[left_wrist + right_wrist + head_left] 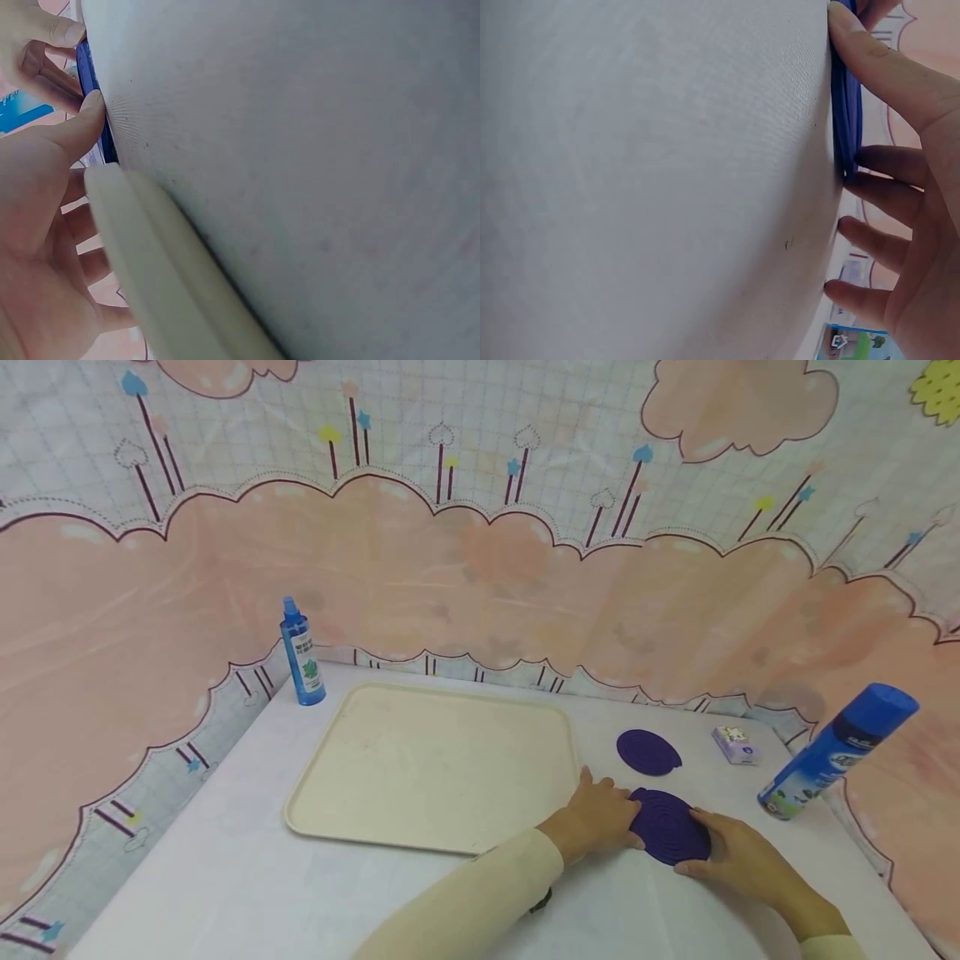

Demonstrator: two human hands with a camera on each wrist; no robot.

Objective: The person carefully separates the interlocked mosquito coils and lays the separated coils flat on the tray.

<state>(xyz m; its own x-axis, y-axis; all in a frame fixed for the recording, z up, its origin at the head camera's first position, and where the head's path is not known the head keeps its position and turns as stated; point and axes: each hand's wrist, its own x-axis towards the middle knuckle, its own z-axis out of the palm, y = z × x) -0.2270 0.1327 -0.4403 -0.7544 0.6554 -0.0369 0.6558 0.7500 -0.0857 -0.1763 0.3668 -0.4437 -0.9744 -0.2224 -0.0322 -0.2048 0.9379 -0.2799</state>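
Note:
A purple spiral disc that looks like a mosquito coil [666,827] lies nearly flat low over the white table, between both hands. My left hand [602,820] holds its left edge, thumb on the near side, with the other fingers spread beside the tray's corner. On the opposite edge, my right hand [750,864] holds it between thumb and fingers. Edge-on in the right wrist view, the coil [847,112] shows thin stacked layers. A second purple coil [648,752] lies flat just beyond the hands.
A cream tray [450,842] covers the table's middle, left of the hands. A blue spray bottle [303,656] stands at the back left. To the right are a small purple-and-white box [735,746] and a tall blue spray can [832,756]. A printed curtain [450,585] hangs behind.

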